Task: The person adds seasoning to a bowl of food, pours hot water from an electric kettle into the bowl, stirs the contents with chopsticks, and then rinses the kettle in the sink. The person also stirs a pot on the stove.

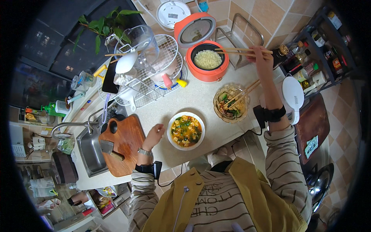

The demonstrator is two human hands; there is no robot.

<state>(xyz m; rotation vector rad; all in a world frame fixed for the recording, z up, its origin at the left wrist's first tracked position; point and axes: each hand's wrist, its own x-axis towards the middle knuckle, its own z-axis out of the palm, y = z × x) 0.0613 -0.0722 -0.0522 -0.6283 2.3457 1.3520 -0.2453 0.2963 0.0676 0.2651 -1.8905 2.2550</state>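
Note:
My right hand (258, 54) grips a pair of wooden chopsticks (236, 51), whose tips reach over an open orange electric cooker (207, 76). Inside the cooker's dark pot lie pale, curly noodles (207, 59). Nearer me, a scalloped glass bowl (217, 111) holds leafy greens and sauce, with a second pair of chopsticks (251, 85) leaning out over its right rim. A white bowl (200, 142) of tofu and greens in orange broth stands at the counter's front. Just left of that bowl hovers my left hand (155, 136), empty, with its fingers loosely bent.
At left, a wooden cutting board (133, 139) carries a cleaver (111, 149) beside a steel sink (91, 156). White wire racks (150, 90) hold a measuring jug (145, 40) and a phone (110, 76). A metal rack (255, 29) and seasoning bottles (304, 72) stand right.

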